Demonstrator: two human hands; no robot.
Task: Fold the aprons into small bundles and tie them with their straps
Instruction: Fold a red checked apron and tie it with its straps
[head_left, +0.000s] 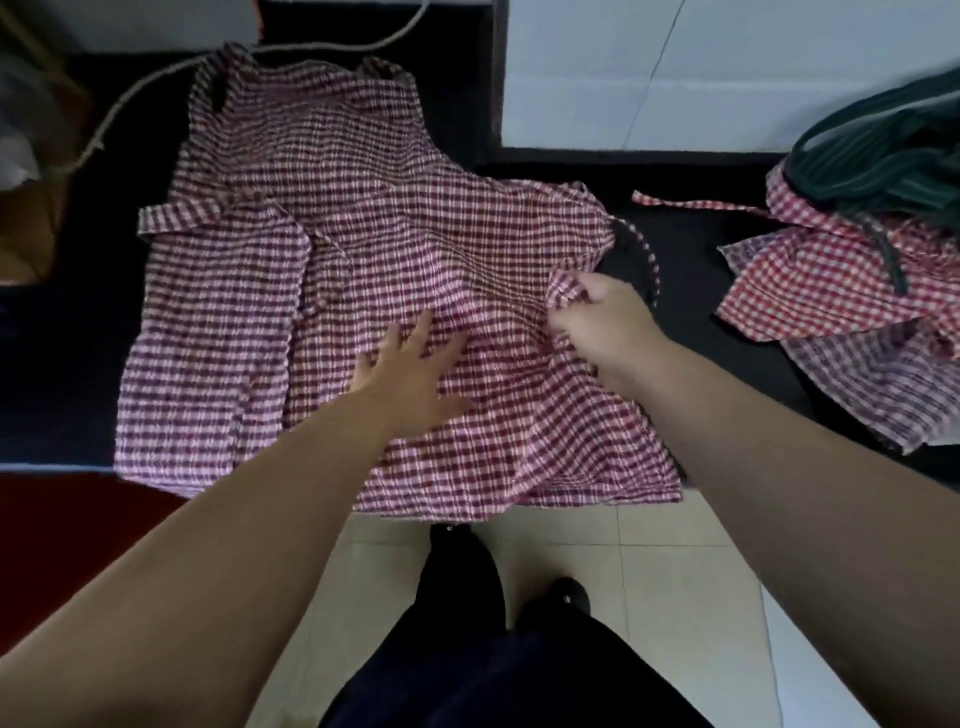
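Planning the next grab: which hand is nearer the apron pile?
Right. The right hand pinches the spread apron just left of the pile; the left hand lies flat farther left.

A pale cord (130, 98) curves over the far left of the dark table (691, 244), a white wall (727, 67) rises behind, a blurred brown shape (31, 228) sits at the left edge, and below lie pale floor tiles (675, 597), a red patch (78, 499) and black shoes (460, 551).

One spread apron (363, 249) on the counter (691, 249). In the right pile, three pieces: one red checked apron (810, 291), one purple checked apron (872, 389), one green striped cloth (883, 156). One rope (130, 104) far left.
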